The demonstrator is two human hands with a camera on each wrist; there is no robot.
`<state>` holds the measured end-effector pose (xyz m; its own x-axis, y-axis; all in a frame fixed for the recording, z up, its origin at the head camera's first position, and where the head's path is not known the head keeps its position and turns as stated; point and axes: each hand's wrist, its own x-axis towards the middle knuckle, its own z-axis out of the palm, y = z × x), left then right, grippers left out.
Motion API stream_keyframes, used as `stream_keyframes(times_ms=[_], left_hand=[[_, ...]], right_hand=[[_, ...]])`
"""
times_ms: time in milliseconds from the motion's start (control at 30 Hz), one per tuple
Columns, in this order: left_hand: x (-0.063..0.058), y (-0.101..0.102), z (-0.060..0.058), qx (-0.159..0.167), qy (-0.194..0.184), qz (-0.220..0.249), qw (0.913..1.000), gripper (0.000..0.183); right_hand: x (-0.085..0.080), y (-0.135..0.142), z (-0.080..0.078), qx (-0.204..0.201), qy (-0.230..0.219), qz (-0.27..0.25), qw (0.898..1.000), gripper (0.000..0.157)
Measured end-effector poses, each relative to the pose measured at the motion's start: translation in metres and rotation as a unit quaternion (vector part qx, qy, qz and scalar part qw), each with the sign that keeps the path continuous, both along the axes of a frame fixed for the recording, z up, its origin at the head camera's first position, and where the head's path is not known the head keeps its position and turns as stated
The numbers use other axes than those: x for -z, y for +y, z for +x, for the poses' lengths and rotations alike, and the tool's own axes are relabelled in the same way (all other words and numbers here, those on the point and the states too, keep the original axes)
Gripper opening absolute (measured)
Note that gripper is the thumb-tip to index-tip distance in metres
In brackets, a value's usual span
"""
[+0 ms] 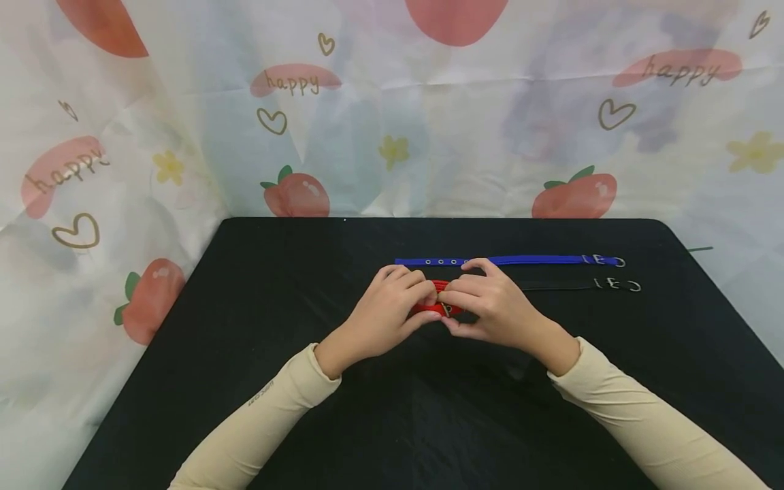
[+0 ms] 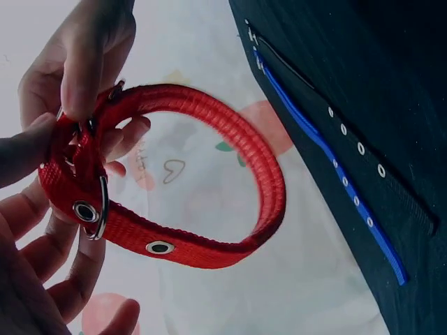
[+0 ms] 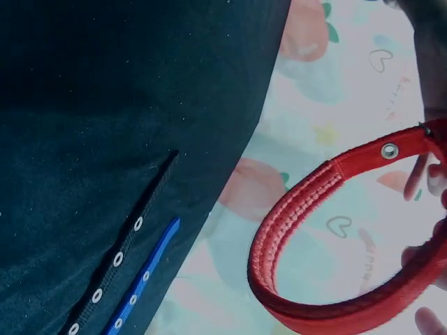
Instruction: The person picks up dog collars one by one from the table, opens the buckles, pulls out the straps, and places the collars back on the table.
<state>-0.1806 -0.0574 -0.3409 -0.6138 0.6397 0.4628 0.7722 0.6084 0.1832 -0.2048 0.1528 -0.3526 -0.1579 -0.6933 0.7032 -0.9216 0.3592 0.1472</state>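
A red dog collar [image 2: 269, 178], bent into a closed loop, hangs between both hands above the dark table. My left hand [image 1: 390, 303] grips it by its overlapped end. From the other side, my right hand [image 1: 490, 303] pinches the strap beside the metal buckle [image 1: 446, 310]. Two metal eyelets and a D-ring [image 2: 104, 209] show on the strap in the left wrist view. Fingers partly hide the buckle. The padded, stitched inner side of the loop faces the right wrist camera.
A blue collar [image 1: 539, 260] lies straight across the table's far part, its buckle to the right. Nearer and parallel lies a black collar [image 1: 560, 286], partly behind the right hand. A patterned cloth [image 1: 441, 150] hangs beyond the black tabletop [image 1: 294, 272].
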Motion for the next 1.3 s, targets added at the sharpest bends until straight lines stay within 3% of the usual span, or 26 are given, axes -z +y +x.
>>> stream_keyframes(times_ms=[267,500,833,1133,1300], left_hand=[[-0.001,-0.006,0.002,-0.006,-0.04,-0.019,0.999,0.019],[0.0,-0.007,0.003,-0.005,-0.076,-0.018,0.9969,0.021],[-0.003,-0.003,0.003,-0.017,-0.023,-0.05,0.9983,0.028],[-0.001,-0.003,0.0,-0.012,-0.045,-0.029,0.9985,0.023],[0.002,-0.003,0.002,-0.011,-0.031,-0.019,0.9993,0.019]], right_hand=[[0.002,0.009,0.001,0.003,-0.024,-0.004,1.0,0.041],[0.002,0.01,0.005,0.019,-0.019,-0.018,0.999,0.043],[0.001,0.006,0.01,0.026,-0.011,-0.021,0.999,0.046],[0.007,0.005,0.013,0.037,-0.015,-0.015,0.999,0.048],[0.008,0.003,0.014,0.041,-0.038,-0.033,0.998,0.046]])
